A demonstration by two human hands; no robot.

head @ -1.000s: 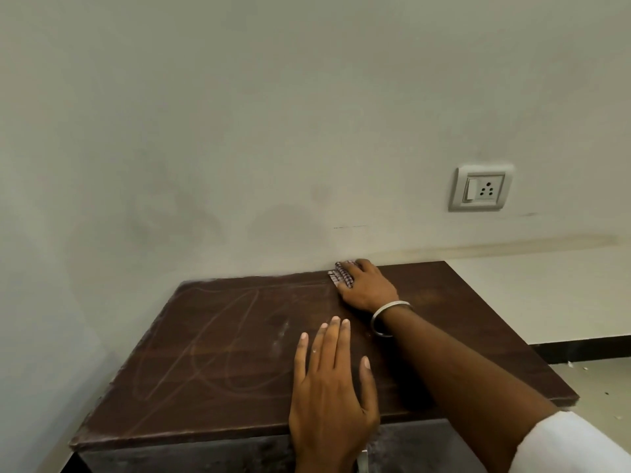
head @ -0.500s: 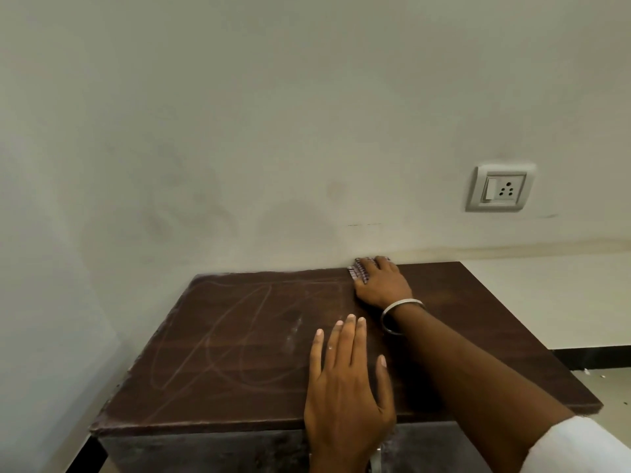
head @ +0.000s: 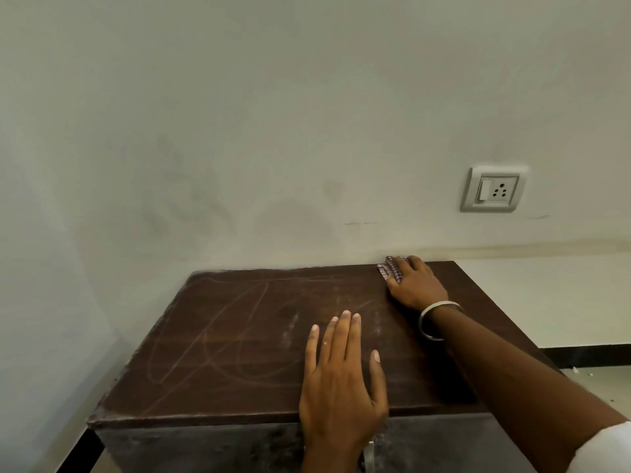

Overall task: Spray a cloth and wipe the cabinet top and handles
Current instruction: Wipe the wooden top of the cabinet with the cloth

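Note:
The dark brown cabinet top (head: 239, 343) stands against the wall, dusty, with curved wipe streaks across its left half. My right hand (head: 415, 285) presses a small checked cloth (head: 392, 268) flat on the top's far edge, right of centre, next to the wall. Only the cloth's left part shows past my fingers. My left hand (head: 341, 380) lies flat, fingers together, on the front edge of the top, holding nothing. A bit of a metal handle (head: 368, 455) shows below it on the cabinet front. No spray bottle is in view.
A white wall socket with a switch (head: 493, 189) sits on the wall above and right of the cabinet. A black skirting strip (head: 587, 356) runs along the floor at right. The wall corner closes in on the left.
My right hand with the cloth has slid a little to the right along the back edge of the top. My left hand has stayed in place on the front edge.

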